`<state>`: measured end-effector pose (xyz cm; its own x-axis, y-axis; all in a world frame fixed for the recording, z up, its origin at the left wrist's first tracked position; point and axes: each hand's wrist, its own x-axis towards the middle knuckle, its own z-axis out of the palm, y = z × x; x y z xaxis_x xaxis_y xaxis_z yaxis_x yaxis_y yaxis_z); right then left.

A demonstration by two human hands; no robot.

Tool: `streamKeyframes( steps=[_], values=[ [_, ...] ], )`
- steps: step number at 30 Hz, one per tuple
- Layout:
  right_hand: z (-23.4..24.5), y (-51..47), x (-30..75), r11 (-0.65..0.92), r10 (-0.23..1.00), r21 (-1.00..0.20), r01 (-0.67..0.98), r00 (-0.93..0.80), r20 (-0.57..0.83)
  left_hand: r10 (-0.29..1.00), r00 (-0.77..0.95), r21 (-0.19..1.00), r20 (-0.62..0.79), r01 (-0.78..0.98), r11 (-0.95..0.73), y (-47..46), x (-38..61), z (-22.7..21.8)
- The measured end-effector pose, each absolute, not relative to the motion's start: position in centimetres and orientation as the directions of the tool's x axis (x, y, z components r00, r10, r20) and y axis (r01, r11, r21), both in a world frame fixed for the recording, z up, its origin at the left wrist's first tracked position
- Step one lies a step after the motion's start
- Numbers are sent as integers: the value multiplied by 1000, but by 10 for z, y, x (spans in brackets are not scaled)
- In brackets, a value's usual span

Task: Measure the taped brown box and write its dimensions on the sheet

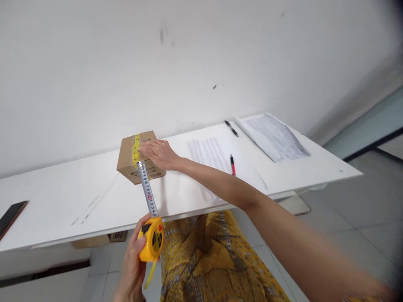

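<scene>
A small cardboard box (128,157) with a strip of yellow tape on top sits on the white table (78,201) near the wall. My right hand (159,153) reaches across and rests on the box's top, its fingers pinching the end of a measuring tape blade (147,191) against the box. The blade runs back from the box to a yellow tape measure case (152,240). My left hand (134,260) grips that case below the table's front edge.
Printed sheets (210,153) lie right of the box, with a red pen (232,165) on them. A black pen (231,128) and another paper (273,136) lie further right. A dark phone (11,214) sits at the left edge. A carton (99,240) is under the table.
</scene>
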<state>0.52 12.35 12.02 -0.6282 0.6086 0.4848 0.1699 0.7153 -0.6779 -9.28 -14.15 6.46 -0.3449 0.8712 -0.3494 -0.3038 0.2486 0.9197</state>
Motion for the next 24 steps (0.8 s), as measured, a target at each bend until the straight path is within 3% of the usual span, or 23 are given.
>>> streamKeyframes(
  steps=[4, 6, 10, 14, 17, 20, 22, 24],
  values=[
    [121, 71, 68, 490, 722, -871, -40, -541, 431, 875, -325, 933, -360, -136, 333, -161, -74, 62],
    [115, 47, 101, 394, 769, -918, -36, -534, 351, 896, -228, 924, -381, -73, 374, -164, -68, 60],
    [87, 13, 158, 290, 892, -957, -30, -353, 281, 913, 11, 910, -409, 86, 406, -153, -60, 53],
    [57, -16, 193, 242, 945, -966, 95, -249, 212, 923, 122, 923, -365, 173, 343, -135, -41, 49],
    [45, -35, 200, 257, 920, -944, 209, -353, 172, 915, 212, 933, -345, 185, 309, -124, -23, 57],
    [43, -35, 204, 387, 871, -879, 279, -425, 248, 911, 269, 946, -313, 171, 274, -108, -13, 76],
    [45, -17, 213, 382, 911, -842, 381, -308, 274, 934, 228, 955, -274, 177, 237, -90, -11, 92],
    [45, 13, 224, 241, 967, -789, 564, -73, 243, 978, 118, 954, -172, 268, 135, -64, -10, 106]
  ],
)
